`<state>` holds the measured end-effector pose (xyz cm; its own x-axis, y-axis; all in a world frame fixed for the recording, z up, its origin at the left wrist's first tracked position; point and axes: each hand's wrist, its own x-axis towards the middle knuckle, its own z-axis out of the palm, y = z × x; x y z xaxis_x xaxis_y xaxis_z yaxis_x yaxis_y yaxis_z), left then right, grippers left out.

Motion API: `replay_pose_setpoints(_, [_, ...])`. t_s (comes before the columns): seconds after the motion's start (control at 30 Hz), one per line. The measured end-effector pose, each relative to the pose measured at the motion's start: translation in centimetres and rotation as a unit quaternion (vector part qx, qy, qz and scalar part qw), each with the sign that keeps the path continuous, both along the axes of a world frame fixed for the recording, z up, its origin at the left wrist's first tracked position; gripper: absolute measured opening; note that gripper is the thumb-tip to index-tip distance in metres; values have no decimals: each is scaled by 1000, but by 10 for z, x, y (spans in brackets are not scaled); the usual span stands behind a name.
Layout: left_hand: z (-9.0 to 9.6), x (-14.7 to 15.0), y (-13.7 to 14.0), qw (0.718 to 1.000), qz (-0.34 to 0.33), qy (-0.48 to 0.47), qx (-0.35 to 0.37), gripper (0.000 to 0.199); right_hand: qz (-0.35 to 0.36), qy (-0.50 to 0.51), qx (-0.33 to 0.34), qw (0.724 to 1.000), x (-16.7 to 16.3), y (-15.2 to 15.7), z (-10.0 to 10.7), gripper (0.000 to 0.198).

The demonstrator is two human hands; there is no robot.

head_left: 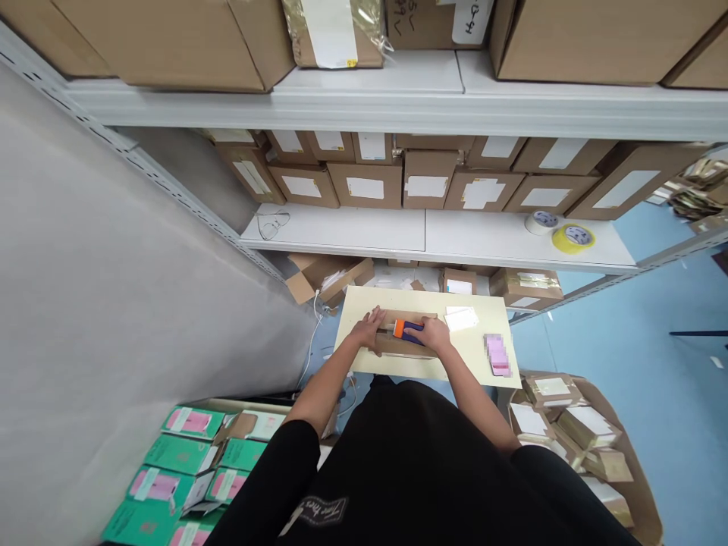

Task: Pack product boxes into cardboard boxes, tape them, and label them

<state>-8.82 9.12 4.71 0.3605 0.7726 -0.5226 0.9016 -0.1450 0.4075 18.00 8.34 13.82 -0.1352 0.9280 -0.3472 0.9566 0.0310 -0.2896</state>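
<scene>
A small brown cardboard box (406, 346) lies lengthwise on the pale yellow tabletop (472, 356), a narrow gap showing between its top flaps. My left hand (368, 331) spans the box's left end, fingers at the far edge and thumb side at the near edge, gripping it. In my right hand (434, 334) is an orange and dark blue tape dispenser (408, 331), its orange head over the middle of the box top. White paper slips (461, 318) lie right of the box. Farther right rests a pink phone-like object (497, 354), partly blurred.
Labelled boxes (367, 186) line the shelf ahead, with white tape (541, 221) and yellow tape (573, 238) rolls at right. An open carton (330, 277) sits left behind the table. Green boxes (177, 453) are lower left; a large bin (642, 485) of parcels stands lower right.
</scene>
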Motion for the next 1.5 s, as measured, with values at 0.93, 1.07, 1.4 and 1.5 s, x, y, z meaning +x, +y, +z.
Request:
replay_pose_setpoints(0.93, [-12,-10,-7,988,75,-131,29,142,5,29,-32,999,31,2,-16,61])
replay_pose_setpoints(1.07, [-14,-11,-7,988,84,-128,21,141,28,21,-30,999,39,5,-15,58])
replay_pose_setpoints(1.4, [-12,-11,-3,983,120,-136,21,132,-4,-44,-27,999,144,5,-14,57])
replay_pose_setpoints(1.5, [-11,-12,-2,982,126,-136,22,129,-21,-68,-38,997,172,4,-18,57])
